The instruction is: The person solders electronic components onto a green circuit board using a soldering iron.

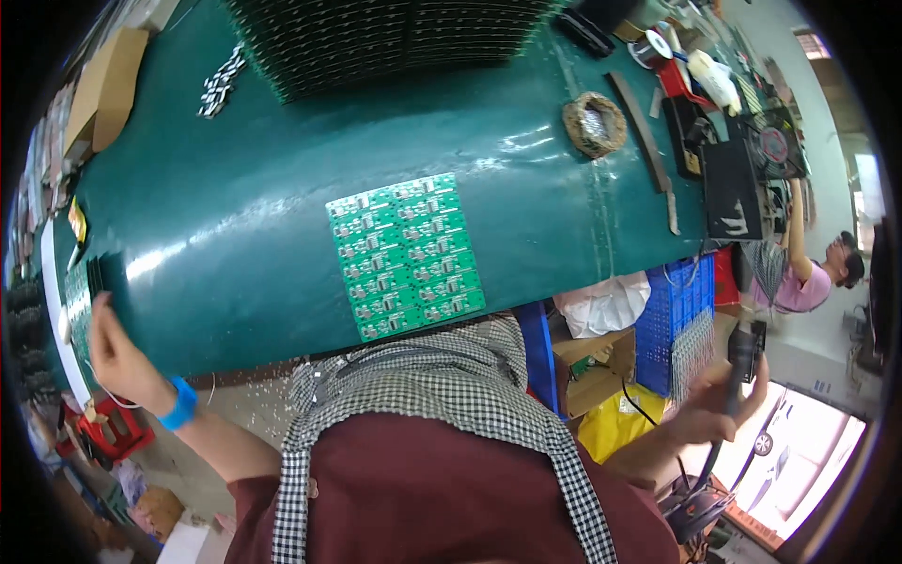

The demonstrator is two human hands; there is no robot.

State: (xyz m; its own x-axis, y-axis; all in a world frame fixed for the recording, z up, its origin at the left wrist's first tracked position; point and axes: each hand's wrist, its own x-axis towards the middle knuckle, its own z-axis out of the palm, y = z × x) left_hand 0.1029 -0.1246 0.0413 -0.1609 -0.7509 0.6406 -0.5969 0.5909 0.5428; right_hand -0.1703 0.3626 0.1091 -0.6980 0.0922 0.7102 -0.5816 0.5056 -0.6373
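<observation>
My left hand (120,362), with a blue band at its wrist, reaches to the far left of the table. Its closed fingers are at the edge of a green circuit board panel (77,303); the thumb side is partly hidden. Off the table's right side, my right hand (709,414) is closed around a black-handled tool (729,402), slightly blurred, and its kind is unclear. In front of me another green circuit board panel (406,256) lies flat near the table's front edge, filled with rows of small parts.
Racked dark boards (395,42) stand at the back. A round coil-like holder (594,125) and a long bar (641,132) lie to the right. Small black-and-white pieces (222,83) lie back left. Blue crates (672,310) stand below; another person (808,282) is at right.
</observation>
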